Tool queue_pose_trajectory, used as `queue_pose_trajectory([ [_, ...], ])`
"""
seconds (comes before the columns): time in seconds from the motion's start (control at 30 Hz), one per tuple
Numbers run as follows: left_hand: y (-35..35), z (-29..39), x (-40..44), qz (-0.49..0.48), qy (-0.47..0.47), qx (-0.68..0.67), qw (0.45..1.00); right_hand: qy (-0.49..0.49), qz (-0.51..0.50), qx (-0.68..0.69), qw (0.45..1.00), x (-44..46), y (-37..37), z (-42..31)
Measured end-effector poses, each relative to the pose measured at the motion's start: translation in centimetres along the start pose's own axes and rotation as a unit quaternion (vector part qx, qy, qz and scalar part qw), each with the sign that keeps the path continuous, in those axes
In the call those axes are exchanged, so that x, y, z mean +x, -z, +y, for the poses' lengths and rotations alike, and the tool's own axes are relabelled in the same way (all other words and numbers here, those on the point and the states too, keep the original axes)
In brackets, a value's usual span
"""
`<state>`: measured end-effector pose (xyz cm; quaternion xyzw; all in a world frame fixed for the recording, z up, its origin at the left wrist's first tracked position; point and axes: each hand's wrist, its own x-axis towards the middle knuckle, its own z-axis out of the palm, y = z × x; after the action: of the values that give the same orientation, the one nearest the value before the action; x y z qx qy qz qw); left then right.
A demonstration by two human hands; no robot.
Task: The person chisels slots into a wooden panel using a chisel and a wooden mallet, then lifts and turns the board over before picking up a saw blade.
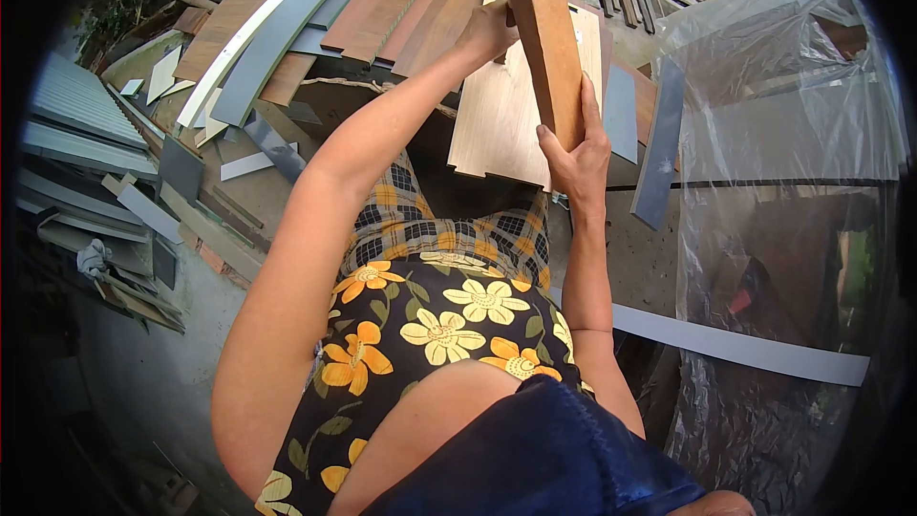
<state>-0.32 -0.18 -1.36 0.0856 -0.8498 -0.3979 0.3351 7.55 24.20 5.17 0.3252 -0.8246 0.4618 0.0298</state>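
Observation:
A long brown wooden beam (546,33) is held up at a slant over a pale wood-grain panel (497,119). My right hand (581,158) grips its lower end, with the thumb on the near side and the fingers along the right edge. Farther up, my left hand (489,33) is closed at the beam's left edge; its fingertips are partly hidden behind the wood. The pale panel has notched edges and lies beneath the beam, in front of my knees.
Brown and grey boards (382,14) are piled ahead to the left. Clear plastic sheeting (783,134) hangs on the right, with a grey strip (657,148) beside it. A long white strip (735,344) crosses at lower right. Stacked panels (86,191) stand at far left.

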Motion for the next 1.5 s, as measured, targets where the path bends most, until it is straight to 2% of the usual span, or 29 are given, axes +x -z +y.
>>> queue_pose_trajectory([
  [0.17,1.0,-0.4,-0.4,-0.001,0.020,0.018,1.000,0.022,0.021,0.031,0.999,0.3,0.2,-0.1],
  [0.2,1.9,0.8,-0.5,-0.032,0.071,0.011,0.997,0.014,0.015,0.038,0.999,0.4,0.1,-0.4],
  [0.33,1.9,0.1,0.1,-0.002,0.008,0.027,1.000,-0.019,-0.031,0.005,0.999,1.1,0.5,-0.6],
  [0.37,1.9,-0.1,0.4,0.008,0.000,0.031,0.999,-0.003,-0.016,0.014,1.000,1.3,0.5,-0.7],
  [0.43,1.8,-0.7,0.1,0.023,-0.008,0.038,0.999,0.022,0.008,0.031,0.999,0.9,0.1,-0.9],
  [0.6,1.2,-1.9,0.4,-0.012,-0.004,0.055,0.998,0.005,-0.017,0.023,1.000,0.6,-0.5,-0.6],
  [0.87,1.5,-1.2,-0.4,0.027,-0.037,0.019,0.999,-0.001,-0.019,0.026,0.999,0.5,-0.6,-0.4],
  [1.1,1.9,-0.4,-0.3,0.028,0.013,-0.003,1.000,0.004,0.000,0.052,0.999,0.3,-0.2,-1.6],
  [1.37,2.5,0.1,-0.7,0.017,0.019,-0.001,1.000,0.024,0.008,0.068,0.997,0.5,-0.4,-1.4],
  [1.47,2.0,-0.8,-0.6,0.006,0.001,-0.009,1.000,0.006,-0.016,-0.004,1.000,0.9,-0.8,-1.0],
  [1.5,2.0,-0.8,-0.2,0.008,-0.012,-0.009,1.000,0.003,-0.014,0.012,1.000,1.0,-0.6,-1.0],
])
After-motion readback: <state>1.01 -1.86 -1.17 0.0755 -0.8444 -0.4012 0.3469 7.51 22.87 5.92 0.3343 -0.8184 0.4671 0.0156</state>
